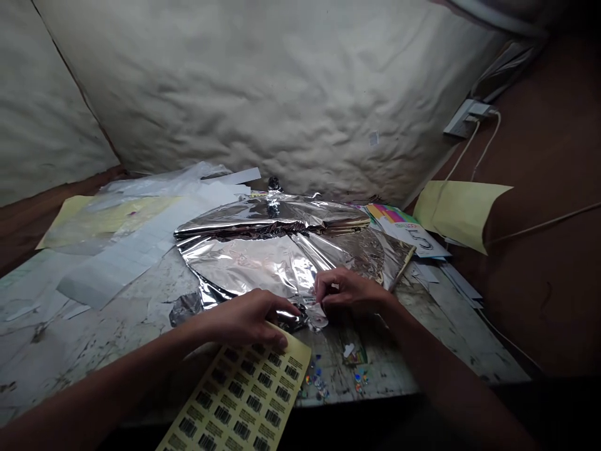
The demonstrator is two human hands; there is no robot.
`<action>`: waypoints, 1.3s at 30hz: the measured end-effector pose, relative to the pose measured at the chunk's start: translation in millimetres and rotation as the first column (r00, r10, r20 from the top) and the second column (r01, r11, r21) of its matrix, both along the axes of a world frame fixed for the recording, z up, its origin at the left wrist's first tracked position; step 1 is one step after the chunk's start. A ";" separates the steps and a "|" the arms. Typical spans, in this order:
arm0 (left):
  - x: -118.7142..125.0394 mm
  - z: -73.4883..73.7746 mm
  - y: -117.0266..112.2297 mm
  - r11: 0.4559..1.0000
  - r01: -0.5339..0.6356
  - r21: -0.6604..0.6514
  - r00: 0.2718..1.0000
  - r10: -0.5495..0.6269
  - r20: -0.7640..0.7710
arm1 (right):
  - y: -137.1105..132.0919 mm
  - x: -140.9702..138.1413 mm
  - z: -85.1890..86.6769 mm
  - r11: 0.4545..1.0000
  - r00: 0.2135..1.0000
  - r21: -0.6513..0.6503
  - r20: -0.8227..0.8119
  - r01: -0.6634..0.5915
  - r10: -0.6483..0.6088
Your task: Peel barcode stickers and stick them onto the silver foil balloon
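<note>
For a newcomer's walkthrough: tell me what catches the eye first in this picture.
The large crumpled silver foil stands out first, spread across the middle of the scuffed worktop. At the near edge lies a yellow sheet of barcode stickers, with the left hand just over its top edge. The right hand pinches at a small barcode label on the foil's near edge.

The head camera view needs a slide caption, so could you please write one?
Left hand above a barcode label sheet, right hand at crumpled silver foil.
</note>
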State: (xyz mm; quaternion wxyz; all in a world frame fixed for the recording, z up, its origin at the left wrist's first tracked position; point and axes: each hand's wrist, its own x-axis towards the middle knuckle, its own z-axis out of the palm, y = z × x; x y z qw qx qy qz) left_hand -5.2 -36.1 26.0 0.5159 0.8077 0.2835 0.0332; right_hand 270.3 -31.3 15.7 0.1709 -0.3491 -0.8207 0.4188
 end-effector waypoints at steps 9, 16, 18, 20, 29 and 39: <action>2.1 -7.7 -8.0 0.982 -0.061 0.181 0.995 0.074 -0.070 | 8.3 0.8 -8.6 0.940 0.947 -0.291 -0.209 0.177 -0.243; 3.0 -16.3 -11.4 0.978 -0.139 0.158 0.987 0.125 0.097 | 4.4 -14.8 -7.9 0.866 0.885 -0.296 -0.115 0.403 -0.451; 4.5 -19.1 -12.4 0.979 -0.117 0.166 0.989 0.100 0.108 | 4.1 -16.4 -8.4 0.870 0.887 -0.300 -0.128 0.391 -0.443; 5.9 -21.5 -12.8 0.978 -0.071 0.195 0.996 0.059 0.069 | 4.7 -16.5 -7.8 0.873 0.885 -0.322 -0.168 0.367 -0.434; 7.7 -19.2 -14.7 0.982 -0.084 0.172 0.996 0.077 0.047 | 6.3 -21.0 -11.5 0.849 0.869 -0.381 -0.185 0.367 -0.459; 9.8 -17.9 -14.9 0.982 -0.084 0.169 0.996 0.089 -0.023 | 12.2 -13.7 -13.2 0.803 0.838 -0.420 -0.157 0.423 -0.523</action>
